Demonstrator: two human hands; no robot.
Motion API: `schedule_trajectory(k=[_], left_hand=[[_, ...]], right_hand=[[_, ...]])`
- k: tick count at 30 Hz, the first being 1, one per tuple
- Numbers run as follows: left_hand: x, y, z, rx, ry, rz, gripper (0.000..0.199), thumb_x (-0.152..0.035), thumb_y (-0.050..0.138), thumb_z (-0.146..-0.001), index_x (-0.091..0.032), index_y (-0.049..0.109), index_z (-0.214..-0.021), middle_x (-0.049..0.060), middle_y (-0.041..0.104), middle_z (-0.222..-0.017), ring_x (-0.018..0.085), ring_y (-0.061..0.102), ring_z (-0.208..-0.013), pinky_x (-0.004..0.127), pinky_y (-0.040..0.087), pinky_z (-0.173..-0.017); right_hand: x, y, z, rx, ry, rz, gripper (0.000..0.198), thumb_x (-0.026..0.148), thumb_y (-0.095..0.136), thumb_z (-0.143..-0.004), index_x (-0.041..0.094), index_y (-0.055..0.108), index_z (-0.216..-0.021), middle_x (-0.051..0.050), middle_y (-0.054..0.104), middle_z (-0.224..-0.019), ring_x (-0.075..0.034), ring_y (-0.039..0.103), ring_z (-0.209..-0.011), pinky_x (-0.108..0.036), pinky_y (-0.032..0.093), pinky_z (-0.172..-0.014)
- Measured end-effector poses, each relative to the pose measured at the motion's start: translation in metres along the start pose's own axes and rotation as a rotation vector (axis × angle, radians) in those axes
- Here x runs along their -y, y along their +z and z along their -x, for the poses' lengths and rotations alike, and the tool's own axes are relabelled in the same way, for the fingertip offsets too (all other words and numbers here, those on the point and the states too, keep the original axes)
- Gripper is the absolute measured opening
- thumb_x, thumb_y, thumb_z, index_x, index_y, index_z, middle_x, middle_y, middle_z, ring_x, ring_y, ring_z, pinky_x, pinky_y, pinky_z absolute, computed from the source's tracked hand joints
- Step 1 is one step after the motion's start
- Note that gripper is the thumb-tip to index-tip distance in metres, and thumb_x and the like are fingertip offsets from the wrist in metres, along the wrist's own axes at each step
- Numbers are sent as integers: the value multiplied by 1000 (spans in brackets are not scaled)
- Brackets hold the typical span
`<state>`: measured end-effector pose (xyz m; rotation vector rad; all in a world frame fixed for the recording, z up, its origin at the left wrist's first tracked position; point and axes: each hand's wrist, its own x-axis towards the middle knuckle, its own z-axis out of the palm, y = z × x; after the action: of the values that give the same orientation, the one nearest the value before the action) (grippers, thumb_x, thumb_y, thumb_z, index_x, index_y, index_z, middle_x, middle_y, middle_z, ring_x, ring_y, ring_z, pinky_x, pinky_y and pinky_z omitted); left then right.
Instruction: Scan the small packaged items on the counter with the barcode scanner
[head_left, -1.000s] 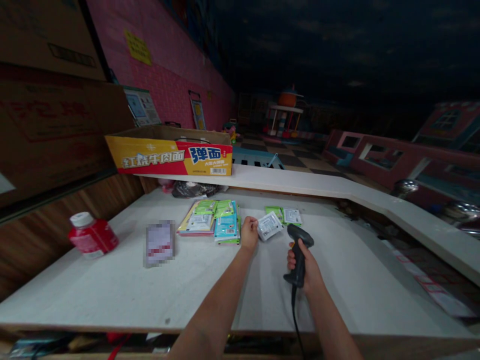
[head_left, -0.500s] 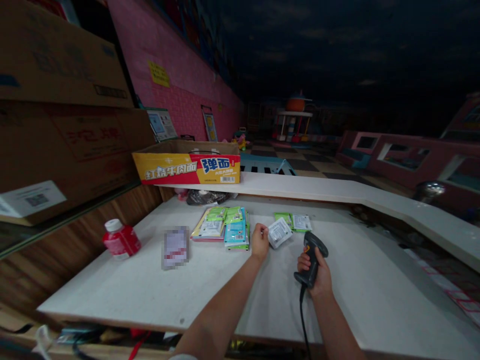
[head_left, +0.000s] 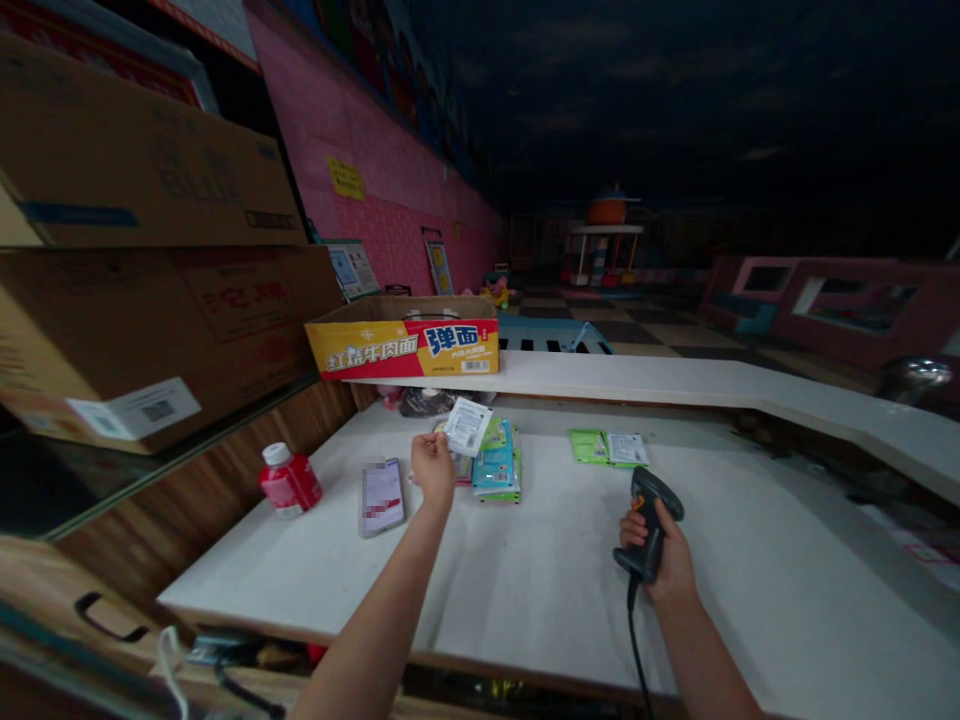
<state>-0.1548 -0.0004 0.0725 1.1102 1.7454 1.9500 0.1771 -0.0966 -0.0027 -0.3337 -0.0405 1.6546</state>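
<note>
My left hand (head_left: 433, 468) pinches a white printed sachet (head_left: 469, 427) by its left edge. The sachet is over a pile of flat packets, where a blue packet (head_left: 495, 468) and green ones show; it hides part of the pile, and I cannot tell if it touches. In my right hand (head_left: 664, 545) is a black barcode scanner (head_left: 646, 525), fingers wrapped round its handle, its cord hanging down. Just beyond the scanner head lie a green packet (head_left: 589, 446) and another white sachet (head_left: 626, 449) on the white counter (head_left: 555, 580).
A phone (head_left: 383, 495) and a red bottle with a white cap (head_left: 289, 480) stand left of the pile. An open noodle carton (head_left: 405, 348) sits on the raised ledge (head_left: 637, 376) behind. Large cardboard boxes (head_left: 247, 300) are stacked at the left.
My left hand has carried the white sachet leftward, from beside the green packet to over the pile. My right hand still holds the scanner. The view has turned slightly left.
</note>
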Motion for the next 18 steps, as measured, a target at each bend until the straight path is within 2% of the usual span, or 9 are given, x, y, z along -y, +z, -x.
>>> schedule_trajectory(k=[6,9,11,13,16,18], left_hand=[[10,-13,2,-20,-56,-459,13,-31,51,-87,-19,56,-87,5,64,-77,23,63,-75,32,45,-68],[6,-17,10,-34,2,-656,19,-33,50,-89,-18,61,-93,10,66,-87,27,62,-89,38,44,-77],[5,-20,15,-55,84,-760,23,-33,50,-89,-18,64,-98,12,65,-97,30,58,-99,42,43,-84],[5,-23,21,-23,208,-811,27,-32,48,-90,-19,65,-105,14,62,-110,31,53,-107,45,41,-89],[9,-23,29,157,449,-828,32,-31,46,-91,-23,64,-117,13,57,-126,31,48,-117,47,37,-98],[13,-22,32,276,556,-841,36,-32,46,-92,-24,61,-124,13,55,-131,31,46,-121,48,35,-103]], right_hand=[[0,0,2,-21,5,-6,27,23,73,-74,17,54,-93,6,47,-62,-5,47,-47,-14,43,-40],[1,-1,1,-8,8,22,27,24,73,-75,18,54,-93,6,47,-62,-6,47,-47,-15,44,-40],[2,-3,0,9,16,52,27,25,73,-74,19,54,-92,6,47,-62,-7,48,-47,-16,44,-40],[3,-3,-1,16,21,64,27,25,74,-74,19,54,-92,6,47,-63,-7,48,-48,-16,45,-40],[3,-3,-1,2,30,31,28,23,74,-74,18,54,-93,6,47,-63,-6,48,-48,-15,45,-41],[3,-3,-1,-3,34,14,28,23,73,-74,17,54,-94,6,47,-62,-6,48,-48,-15,45,-41]])
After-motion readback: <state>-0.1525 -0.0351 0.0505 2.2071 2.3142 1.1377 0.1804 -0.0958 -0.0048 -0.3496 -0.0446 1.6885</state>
